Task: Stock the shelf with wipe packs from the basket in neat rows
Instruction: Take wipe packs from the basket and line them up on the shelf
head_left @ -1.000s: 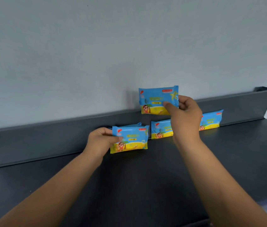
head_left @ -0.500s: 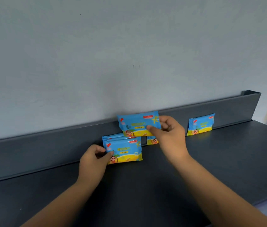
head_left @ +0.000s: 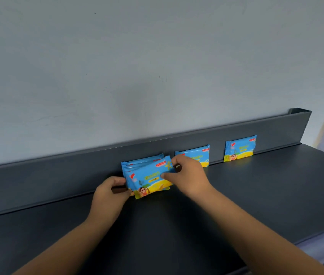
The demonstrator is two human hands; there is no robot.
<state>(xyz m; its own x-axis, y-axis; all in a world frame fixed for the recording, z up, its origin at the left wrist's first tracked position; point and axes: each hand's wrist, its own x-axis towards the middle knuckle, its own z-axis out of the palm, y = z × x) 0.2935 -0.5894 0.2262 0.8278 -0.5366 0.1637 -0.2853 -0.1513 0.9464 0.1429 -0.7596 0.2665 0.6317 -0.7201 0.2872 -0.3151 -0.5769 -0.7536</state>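
On the dark grey shelf point(head_left: 256, 195), a row of blue-and-yellow wipe packs point(head_left: 143, 163) stands on edge against the back lip. The front wipe pack point(head_left: 147, 179) leans a little and is held from both sides. My left hand point(head_left: 109, 195) pinches the row's left end. My right hand point(head_left: 189, 177) grips the front pack's right end, thumb on its face. A second wipe pack point(head_left: 201, 152) stands just behind my right hand, partly hidden. A third wipe pack point(head_left: 239, 148) stands further right. The basket is out of view.
The shelf's raised back lip point(head_left: 57, 173) runs along a pale grey wall point(head_left: 137, 66). The lip ends at a corner post point(head_left: 300, 114) on the right. The shelf's front edge point(head_left: 316, 237) cuts across the lower right.
My right hand brought its pack down from above and set it at the front of the left row. My left hand stayed at that row's left end. The view shifted left.
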